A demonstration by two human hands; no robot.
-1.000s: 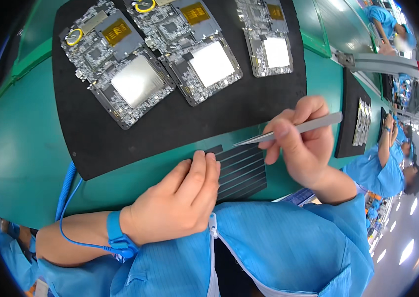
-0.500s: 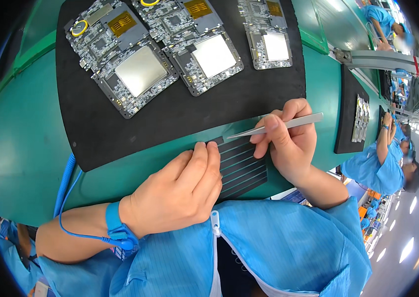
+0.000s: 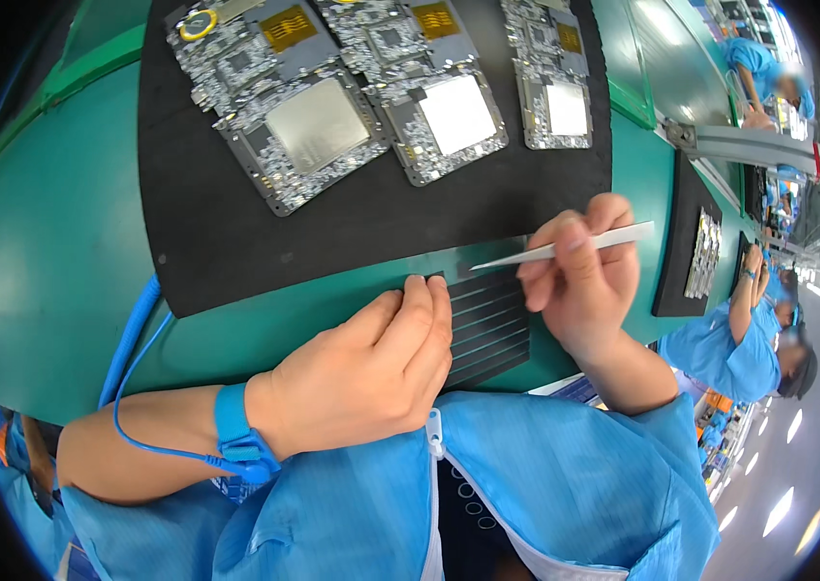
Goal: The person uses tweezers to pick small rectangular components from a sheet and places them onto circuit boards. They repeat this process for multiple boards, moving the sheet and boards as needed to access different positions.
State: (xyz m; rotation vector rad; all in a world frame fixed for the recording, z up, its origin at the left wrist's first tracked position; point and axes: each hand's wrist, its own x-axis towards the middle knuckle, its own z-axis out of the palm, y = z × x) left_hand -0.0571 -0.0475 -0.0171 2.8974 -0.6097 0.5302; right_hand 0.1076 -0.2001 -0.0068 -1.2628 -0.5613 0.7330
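In my right hand is a pair of silver tweezers, pinched between thumb and fingers. Their points face left, over the upper edge of a sheet of black strips. The sheet has thin pale gaps between its strips and lies on the green table. My left hand has its fingers together, with the tips at the sheet's upper left edge; its thumb is hidden beneath. A blue wrist strap is around my left wrist.
Beyond the hands, a black mat carries three circuit boards, the left board, middle board and right board, each with a silvery square. Blue coiled cord hangs at left. Another black mat holds boards at right, near co-workers in blue.
The view has shifted, so the boards and mat sit further right. My tweezers' points have drawn slightly away from my left fingertips. Both hands keep their grips.
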